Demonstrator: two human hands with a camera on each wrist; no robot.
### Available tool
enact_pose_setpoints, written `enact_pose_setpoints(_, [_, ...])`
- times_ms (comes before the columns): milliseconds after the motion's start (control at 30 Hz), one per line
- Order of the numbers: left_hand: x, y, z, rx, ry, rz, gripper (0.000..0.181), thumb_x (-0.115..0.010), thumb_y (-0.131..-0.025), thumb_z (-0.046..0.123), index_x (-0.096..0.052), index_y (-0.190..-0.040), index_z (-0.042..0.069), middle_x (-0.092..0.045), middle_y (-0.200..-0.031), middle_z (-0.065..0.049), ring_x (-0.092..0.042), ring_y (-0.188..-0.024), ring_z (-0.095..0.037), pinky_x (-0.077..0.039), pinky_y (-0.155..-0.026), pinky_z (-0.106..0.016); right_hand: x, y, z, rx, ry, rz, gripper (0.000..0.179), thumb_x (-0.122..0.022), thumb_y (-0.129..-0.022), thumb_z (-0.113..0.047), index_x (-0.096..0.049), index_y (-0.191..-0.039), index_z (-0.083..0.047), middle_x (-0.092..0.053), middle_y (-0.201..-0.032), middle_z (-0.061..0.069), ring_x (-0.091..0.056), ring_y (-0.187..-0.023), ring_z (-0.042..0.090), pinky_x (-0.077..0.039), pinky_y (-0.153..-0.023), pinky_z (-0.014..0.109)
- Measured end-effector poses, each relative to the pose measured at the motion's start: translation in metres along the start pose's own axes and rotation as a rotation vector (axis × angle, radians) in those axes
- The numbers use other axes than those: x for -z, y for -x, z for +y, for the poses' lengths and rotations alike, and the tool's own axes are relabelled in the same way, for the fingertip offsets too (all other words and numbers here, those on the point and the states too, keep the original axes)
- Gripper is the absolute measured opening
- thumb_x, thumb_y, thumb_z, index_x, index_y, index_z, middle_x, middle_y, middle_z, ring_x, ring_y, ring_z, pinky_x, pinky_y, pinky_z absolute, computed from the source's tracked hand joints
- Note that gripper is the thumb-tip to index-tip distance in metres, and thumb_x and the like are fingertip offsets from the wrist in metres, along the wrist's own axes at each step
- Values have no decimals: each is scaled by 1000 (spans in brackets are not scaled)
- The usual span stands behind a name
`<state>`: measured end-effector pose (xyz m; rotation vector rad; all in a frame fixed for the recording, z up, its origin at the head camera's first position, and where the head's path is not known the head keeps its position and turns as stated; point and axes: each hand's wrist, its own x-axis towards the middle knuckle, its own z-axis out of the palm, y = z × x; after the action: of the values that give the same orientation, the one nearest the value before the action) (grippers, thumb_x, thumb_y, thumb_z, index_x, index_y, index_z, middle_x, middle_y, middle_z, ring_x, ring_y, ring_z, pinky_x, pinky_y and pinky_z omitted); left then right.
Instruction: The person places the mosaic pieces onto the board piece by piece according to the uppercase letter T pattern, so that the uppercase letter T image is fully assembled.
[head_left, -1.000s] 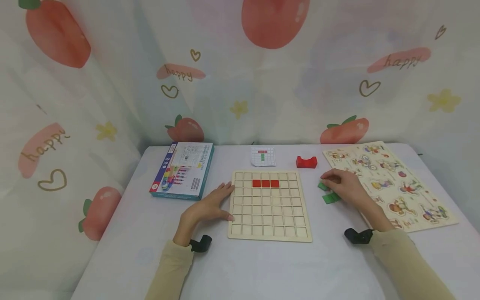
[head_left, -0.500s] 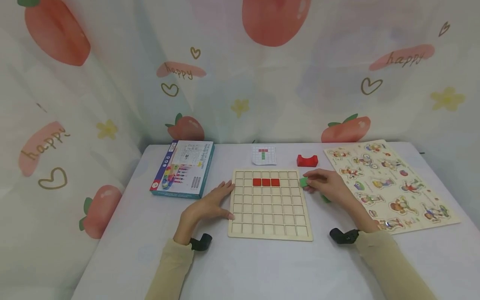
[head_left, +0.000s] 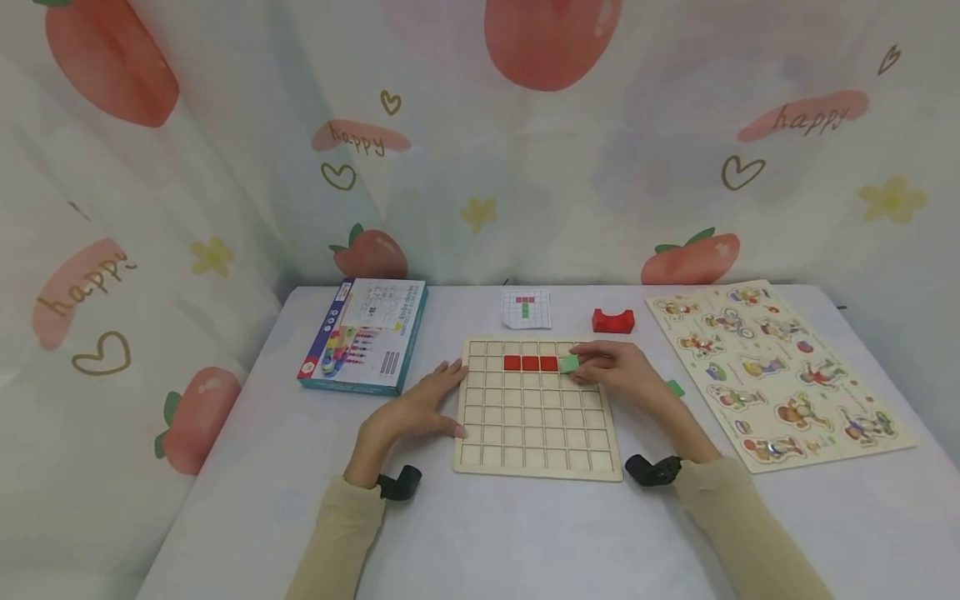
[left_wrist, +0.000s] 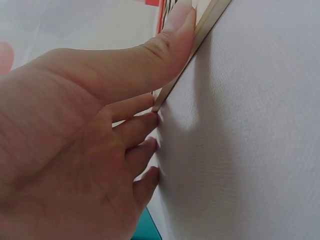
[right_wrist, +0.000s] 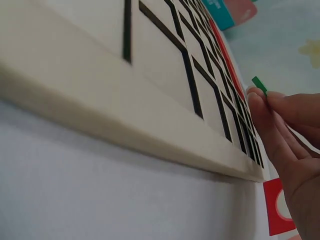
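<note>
A wooden grid board (head_left: 536, 475) lies on the table with red square tiles (head_left: 530, 363) in a row near its far side. My right hand (head_left: 618, 371) is over the board's right part, thumb and fingertips pinching a green square tile (head_left: 569, 364) just right of the red row. The right wrist view shows this tile (right_wrist: 259, 85) edge-on between the fingertips, tilted above the board. My left hand (head_left: 420, 408) rests at the board's left edge, fingers fairly straight. In the left wrist view, its thumb (left_wrist: 165, 55) touches the board's rim. Another green tile (head_left: 676, 389) shows partly behind my right forearm.
A small card (head_left: 527, 310) with a printed red and green grid pattern lies behind the board, beside a red notched block (head_left: 613, 322). To the left is a flat box (head_left: 365, 335). A wooden picture puzzle board (head_left: 780, 371) lies to the right.
My right hand has picked up a green tile from the table right of the board and carried it left over the grid. The left hand has stayed at the board's edge.
</note>
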<state>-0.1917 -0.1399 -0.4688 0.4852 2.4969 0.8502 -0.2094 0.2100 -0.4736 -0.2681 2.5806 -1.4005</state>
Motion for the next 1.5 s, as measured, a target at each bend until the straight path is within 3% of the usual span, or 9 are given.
enact_pose_setpoints(167, [1, 0, -1, 11, -7, -3, 103, -88, -81, 25, -28, -164, 15, -15, -173, -1, -4, -162, -26, -12, -131, -51, -10, -7, -7, -8, -5, -33, 38, -70, -97, -13, -66, -133, 1, -76, -107, 15, -73, -92, 18, -52, -85, 14])
enact_pose_setpoints(367, [0, 1, -3, 16, -13, -5, 104, -88, -80, 26, -28, -164, 15, -15, -173, -1, -4, -162, -25, -11, -131, -51, -20, -12, -14, 16, -41, -81, 37, -70, -96, -9, -66, -132, 2, -73, -97, 14, -72, -79, 20, -58, -75, 19])
enact_pose_setpoints(600, [1, 1, -2, 6, -12, -1, 103, -88, -80, 25, -28, -164, 13, -16, -173, -4, -6, -162, -28, -12, -130, -52, -27, -14, -21, 40, 87, -101, 33, -74, -94, -16, -72, -124, -3, -72, -95, 6, -65, -88, 20, -55, -84, 28])
enact_pose_setpoints(1033, [0, -1, -1, 4, -19, -13, 104, -88, -81, 26, -27, -164, 16, -14, -174, -1, -4, -162, -25, -11, -131, -50, -38, -20, -26, 83, 174, -103, 30, -77, -90, -15, -75, -118, -4, -70, -90, 3, -59, -84, 18, -52, -77, 28])
enact_pose_setpoints(1500, [1, 0, 2, 11, -12, -6, 103, -88, -80, 25, -28, -164, 14, -16, -173, -3, -6, -162, -26, -12, -131, -51, -41, -20, -26, 65, 214, -106, 28, -74, -90, -10, -75, -117, -5, -67, -86, 2, -59, -83, 18, -52, -76, 28])
